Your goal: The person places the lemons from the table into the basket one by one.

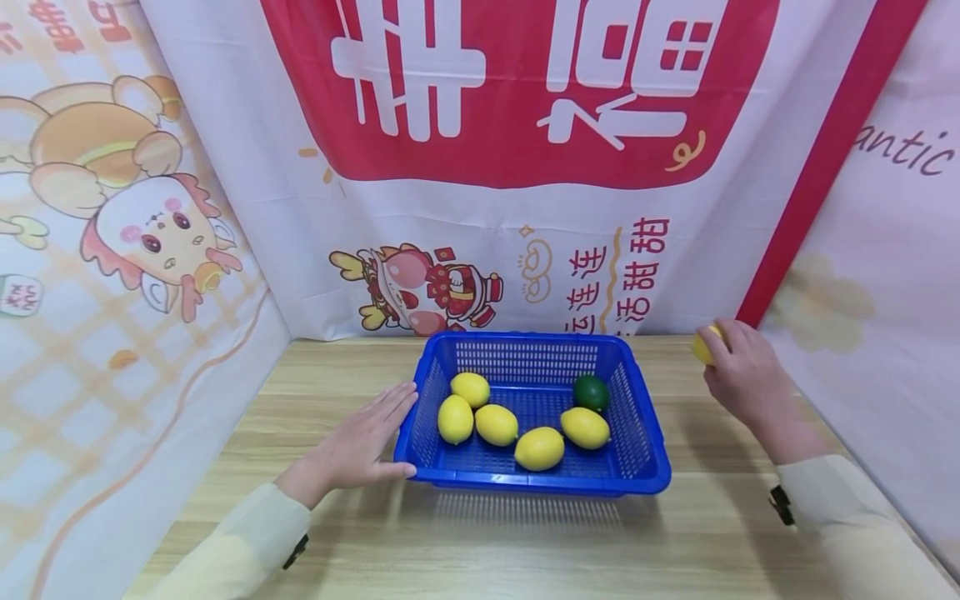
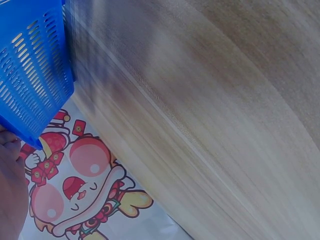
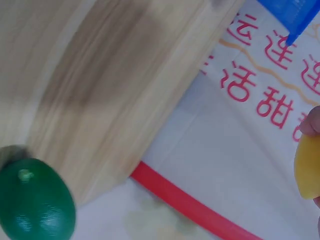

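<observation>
A blue plastic basket (image 1: 540, 482) stands on the wooden table with several yellow lemons (image 1: 497, 425) and a dark green lime (image 1: 591, 392) inside. My left hand (image 1: 360, 437) rests at its left side, fingers extended to the rim and thumb by the front corner. In the left wrist view, fingertips (image 2: 9, 140) meet the basket's edge. Right of the basket, my right hand (image 1: 742, 371) holds one yellow lemon (image 1: 705, 344) above the table. The right wrist view shows that lemon (image 3: 307, 167) partly, between fingers and thumb.
Another dark green lime (image 3: 39, 200) appears low in the right wrist view, out of sight in the head view. Printed cloths hang behind the table (image 1: 300, 408) and on both sides. The basket's back rim sits close to the rear cloth (image 1: 420, 200).
</observation>
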A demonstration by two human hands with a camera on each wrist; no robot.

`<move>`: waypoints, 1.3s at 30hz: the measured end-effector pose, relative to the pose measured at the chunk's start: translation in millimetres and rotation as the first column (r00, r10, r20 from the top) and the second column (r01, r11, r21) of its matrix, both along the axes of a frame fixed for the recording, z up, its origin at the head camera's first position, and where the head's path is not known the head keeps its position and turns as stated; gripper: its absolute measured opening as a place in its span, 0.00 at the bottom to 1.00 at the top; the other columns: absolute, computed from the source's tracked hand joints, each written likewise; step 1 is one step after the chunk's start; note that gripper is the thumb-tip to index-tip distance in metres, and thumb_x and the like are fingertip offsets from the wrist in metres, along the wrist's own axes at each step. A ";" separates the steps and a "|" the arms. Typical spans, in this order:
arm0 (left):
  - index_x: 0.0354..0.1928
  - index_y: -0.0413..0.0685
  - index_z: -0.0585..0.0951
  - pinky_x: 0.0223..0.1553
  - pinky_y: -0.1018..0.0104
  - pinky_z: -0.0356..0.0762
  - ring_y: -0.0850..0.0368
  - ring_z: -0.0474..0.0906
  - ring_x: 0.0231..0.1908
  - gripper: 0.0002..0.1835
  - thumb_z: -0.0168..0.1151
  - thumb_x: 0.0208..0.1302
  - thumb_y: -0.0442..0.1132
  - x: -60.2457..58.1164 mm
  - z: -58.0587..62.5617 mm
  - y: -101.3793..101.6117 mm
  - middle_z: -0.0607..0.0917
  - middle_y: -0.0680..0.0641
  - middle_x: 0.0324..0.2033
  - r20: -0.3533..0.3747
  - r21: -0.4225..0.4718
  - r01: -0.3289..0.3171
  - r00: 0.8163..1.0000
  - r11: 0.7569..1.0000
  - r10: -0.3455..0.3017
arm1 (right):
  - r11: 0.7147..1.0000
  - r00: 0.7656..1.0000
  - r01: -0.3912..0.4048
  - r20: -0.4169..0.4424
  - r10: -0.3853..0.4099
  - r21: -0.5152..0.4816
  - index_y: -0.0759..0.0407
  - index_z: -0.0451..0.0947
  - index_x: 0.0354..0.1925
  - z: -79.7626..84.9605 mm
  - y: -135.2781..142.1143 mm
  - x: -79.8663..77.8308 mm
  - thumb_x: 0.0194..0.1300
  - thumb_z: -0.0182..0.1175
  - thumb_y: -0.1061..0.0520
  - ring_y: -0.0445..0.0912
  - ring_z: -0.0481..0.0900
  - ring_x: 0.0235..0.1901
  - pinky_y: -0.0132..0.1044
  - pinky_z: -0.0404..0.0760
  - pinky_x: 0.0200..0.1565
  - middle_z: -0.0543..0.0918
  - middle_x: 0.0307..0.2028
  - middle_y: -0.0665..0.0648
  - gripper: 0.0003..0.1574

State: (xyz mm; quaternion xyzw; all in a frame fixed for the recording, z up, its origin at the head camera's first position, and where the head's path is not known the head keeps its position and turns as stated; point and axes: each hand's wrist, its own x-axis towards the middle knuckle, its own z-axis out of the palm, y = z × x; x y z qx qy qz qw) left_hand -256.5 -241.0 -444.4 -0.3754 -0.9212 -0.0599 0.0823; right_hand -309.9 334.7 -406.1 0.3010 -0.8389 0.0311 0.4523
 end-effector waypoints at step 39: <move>0.74 0.35 0.51 0.70 0.50 0.49 0.41 0.47 0.73 0.55 0.54 0.61 0.70 -2.8 -2.5 -0.6 0.51 0.37 0.74 -0.003 0.009 0.003 1.000 1.000 -0.003 | 0.989 0.988 -0.104 0.123 0.091 0.108 0.67 0.75 0.54 35.8 -104.0 34.3 0.44 0.72 0.68 0.62 0.75 0.50 0.54 0.80 0.50 0.75 0.51 0.70 0.36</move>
